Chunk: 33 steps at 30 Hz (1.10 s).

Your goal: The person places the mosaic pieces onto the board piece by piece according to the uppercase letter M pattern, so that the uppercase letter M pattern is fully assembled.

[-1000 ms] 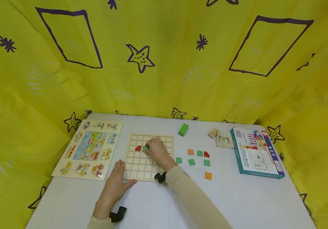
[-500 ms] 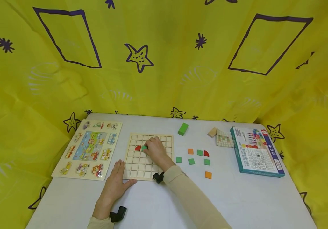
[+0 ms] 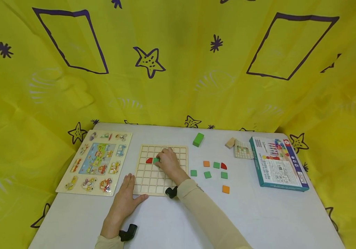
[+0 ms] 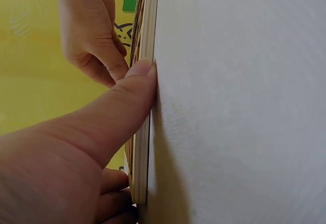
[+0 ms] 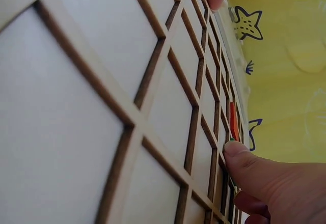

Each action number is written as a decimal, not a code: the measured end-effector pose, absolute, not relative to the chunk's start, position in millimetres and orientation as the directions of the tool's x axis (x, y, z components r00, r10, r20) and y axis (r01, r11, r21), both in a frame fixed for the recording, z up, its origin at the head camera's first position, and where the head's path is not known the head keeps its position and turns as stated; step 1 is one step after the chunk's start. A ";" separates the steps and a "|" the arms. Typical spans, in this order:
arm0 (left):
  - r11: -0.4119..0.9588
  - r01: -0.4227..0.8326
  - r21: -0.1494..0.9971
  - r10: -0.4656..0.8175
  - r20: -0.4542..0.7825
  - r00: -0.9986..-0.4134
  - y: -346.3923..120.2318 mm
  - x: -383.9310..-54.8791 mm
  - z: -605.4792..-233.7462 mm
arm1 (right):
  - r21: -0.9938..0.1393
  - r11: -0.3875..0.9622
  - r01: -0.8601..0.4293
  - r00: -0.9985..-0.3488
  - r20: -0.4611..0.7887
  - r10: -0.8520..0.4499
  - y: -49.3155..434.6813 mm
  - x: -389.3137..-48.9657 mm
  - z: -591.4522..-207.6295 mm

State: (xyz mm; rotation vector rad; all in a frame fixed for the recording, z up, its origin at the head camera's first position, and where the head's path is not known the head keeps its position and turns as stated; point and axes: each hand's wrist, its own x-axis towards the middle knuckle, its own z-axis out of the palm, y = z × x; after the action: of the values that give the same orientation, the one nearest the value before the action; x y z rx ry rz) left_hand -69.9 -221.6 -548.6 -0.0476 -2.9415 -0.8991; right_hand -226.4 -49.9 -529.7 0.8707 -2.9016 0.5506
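Note:
A wooden grid board lies on the white table. On it, a red quarter-circle tile sits in a cell left of a green square tile. My right hand reaches over the board and holds the green tile between thumb and fingertips; in the right wrist view the thumb mostly hides it. At the board's front left corner rests my left hand, fingers straight along the side. Its thumb touches the front edge in the left wrist view.
Right of the board lie several green tiles, orange tiles and a red quarter-circle tile. Behind are a green block, a wooden block, a pattern card and a box. A picture puzzle lies left.
My right hand has shifted slightly left with the green tile, closer to the red one. My left hand stays at the board's corner.

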 end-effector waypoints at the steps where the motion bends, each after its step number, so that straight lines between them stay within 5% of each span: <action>1: 0.829 0.049 0.557 0.011 0.072 -0.997 -221.6 -70.1 -548.6 | -0.314 0.779 -0.543 -0.839 0.157 -0.521 -49.7 -226.2 -529.9; 22: 0.832 0.048 0.553 0.008 0.075 -0.997 -219.2 -69.0 -545.0 | -0.294 0.787 -0.543 -0.839 0.146 -0.524 -48.9 -224.5 -530.5; 33: 0.831 0.041 0.556 0.005 0.066 -0.998 -220.6 -70.1 -547.9 | -0.374 0.747 -0.550 -0.834 0.194 -0.517 -29.8 -225.5 -531.3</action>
State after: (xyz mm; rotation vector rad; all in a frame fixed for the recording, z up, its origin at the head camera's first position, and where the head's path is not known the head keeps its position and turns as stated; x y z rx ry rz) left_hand -70.1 -220.6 -547.9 -0.0365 -2.9461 -0.8962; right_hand -225.5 -29.8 -531.3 0.8754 -2.8626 0.6512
